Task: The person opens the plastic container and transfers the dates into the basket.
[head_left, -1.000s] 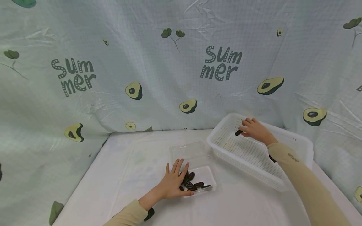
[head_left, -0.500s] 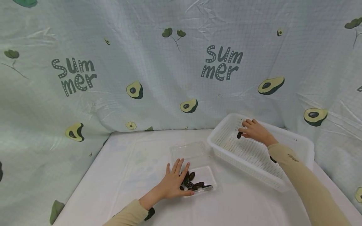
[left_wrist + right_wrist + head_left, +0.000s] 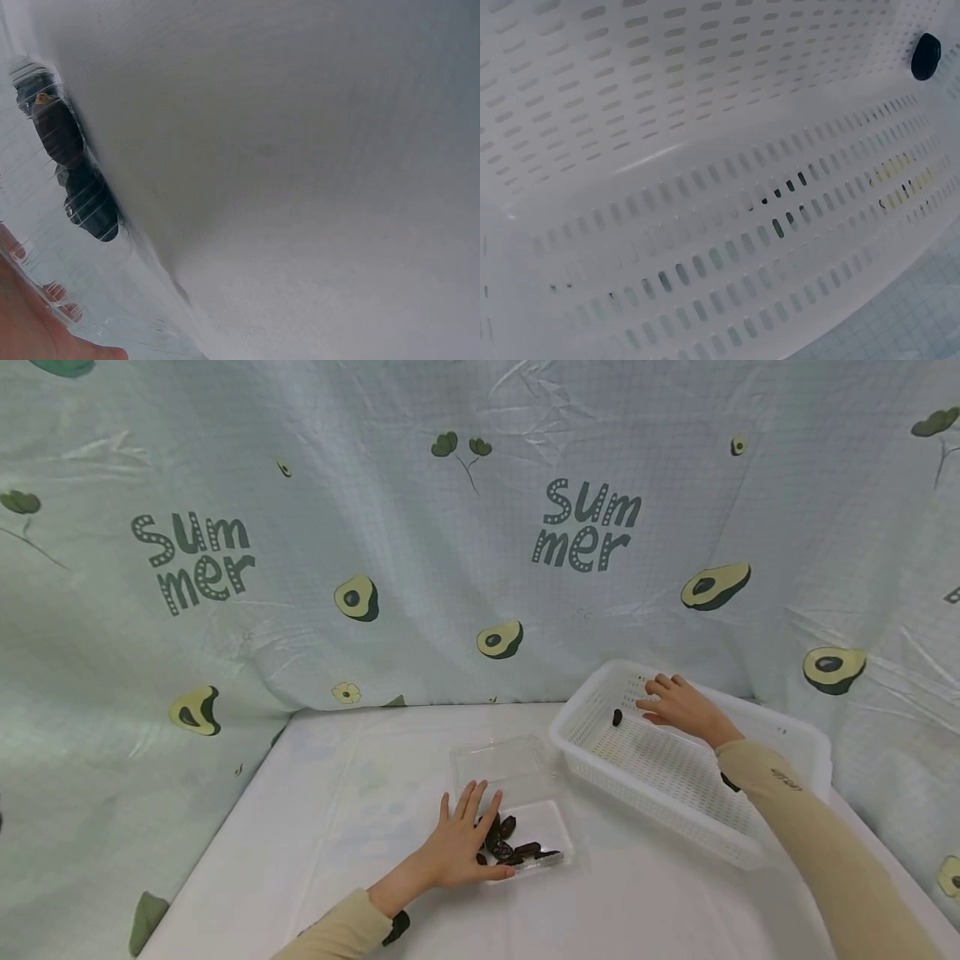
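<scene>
My left hand [image 3: 457, 843] rests with spread fingers on the near left side of a clear plastic clamshell box [image 3: 558, 827]. Dark brown, wrinkled dates [image 3: 528, 849] lie inside it, several in number and partly hidden by the fingers. The left wrist view catches part of this hand [image 3: 37, 322] beside the box wall, with dates [image 3: 60, 131] seen through the plastic. Over the white basket [image 3: 660, 793] is my right hand [image 3: 686, 706], fingers loosely bent and holding nothing. A single date [image 3: 617, 717] lies in the basket's far left end, apart from the fingertips; the right wrist view shows this date [image 3: 926, 57] too.
The box's transparent lid [image 3: 498, 760] lies folded back behind it. Slotted, high walls surround the basket at the table's right. A white cloth covers the table [image 3: 360, 810], and a printed curtain [image 3: 420, 552] hangs along its back and sides.
The date that my right hand pinched is released and now lies in the basket. The right hand has drawn slightly right, away from it. My left hand stays in place.
</scene>
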Available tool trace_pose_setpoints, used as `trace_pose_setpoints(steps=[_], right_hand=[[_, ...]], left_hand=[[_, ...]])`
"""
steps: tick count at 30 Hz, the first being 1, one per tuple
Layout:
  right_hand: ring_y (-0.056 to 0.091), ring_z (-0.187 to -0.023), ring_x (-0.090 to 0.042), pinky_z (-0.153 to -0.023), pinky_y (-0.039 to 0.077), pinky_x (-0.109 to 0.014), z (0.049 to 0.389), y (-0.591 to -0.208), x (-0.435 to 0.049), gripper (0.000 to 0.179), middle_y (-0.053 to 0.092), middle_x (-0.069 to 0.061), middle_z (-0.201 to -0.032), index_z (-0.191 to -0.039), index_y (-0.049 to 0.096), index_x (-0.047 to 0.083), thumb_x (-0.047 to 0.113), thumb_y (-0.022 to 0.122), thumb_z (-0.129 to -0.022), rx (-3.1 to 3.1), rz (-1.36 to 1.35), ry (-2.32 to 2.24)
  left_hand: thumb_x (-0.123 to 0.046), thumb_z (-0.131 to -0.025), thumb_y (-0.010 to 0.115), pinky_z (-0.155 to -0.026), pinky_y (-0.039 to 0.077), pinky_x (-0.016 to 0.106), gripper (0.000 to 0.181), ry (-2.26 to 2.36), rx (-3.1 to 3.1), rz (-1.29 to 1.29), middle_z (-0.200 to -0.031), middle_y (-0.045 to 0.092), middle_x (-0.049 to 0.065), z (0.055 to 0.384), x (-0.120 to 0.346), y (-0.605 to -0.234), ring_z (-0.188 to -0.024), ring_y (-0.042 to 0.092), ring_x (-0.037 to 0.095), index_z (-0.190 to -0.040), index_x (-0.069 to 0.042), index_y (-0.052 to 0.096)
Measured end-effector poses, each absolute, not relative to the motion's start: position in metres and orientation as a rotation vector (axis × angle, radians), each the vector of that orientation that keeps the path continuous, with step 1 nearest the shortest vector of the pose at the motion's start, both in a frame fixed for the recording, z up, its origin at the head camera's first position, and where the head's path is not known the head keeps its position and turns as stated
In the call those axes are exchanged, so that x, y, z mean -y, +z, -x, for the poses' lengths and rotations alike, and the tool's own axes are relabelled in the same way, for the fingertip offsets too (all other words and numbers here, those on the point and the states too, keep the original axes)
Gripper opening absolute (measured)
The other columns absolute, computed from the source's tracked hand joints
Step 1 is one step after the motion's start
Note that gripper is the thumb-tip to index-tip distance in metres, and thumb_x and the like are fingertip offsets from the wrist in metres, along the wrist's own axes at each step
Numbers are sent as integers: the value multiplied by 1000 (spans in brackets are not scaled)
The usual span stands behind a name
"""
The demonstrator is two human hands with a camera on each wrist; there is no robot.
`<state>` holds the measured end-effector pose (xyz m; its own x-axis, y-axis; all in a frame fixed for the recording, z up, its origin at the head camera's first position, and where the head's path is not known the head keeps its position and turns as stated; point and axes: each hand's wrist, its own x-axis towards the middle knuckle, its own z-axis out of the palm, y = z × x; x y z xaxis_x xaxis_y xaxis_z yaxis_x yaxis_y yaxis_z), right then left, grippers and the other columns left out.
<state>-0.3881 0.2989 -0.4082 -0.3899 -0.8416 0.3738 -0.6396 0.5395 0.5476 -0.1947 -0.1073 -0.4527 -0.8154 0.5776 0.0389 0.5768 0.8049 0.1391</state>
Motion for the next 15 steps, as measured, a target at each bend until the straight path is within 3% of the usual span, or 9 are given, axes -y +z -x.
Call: trace_pose_setpoints(steps=[9, 15], right_hand=[[47, -73, -23, -60, 41, -36, 380, -399, -296, 24, 52, -7, -83, -84, 63, 17, 23, 76, -65, 2113, -1193, -344], [46, -74, -22, -58, 40, -35, 362, -390, -290, 24, 53, -5, -82, -82, 62, 16, 16, 78, -64, 2198, -1213, -231]], left_hand=[[-79, -74, 29, -95, 17, 68, 101, 195, -2997, -945, -148, 8, 21, 195, 107, -454, -136, 9, 40, -145, -9, 9], [-80, -73, 24, -95, 17, 69, 102, 225, -2988, -954, -148, 7, 21, 194, 107, -453, -136, 8, 40, -145, -9, 9]])
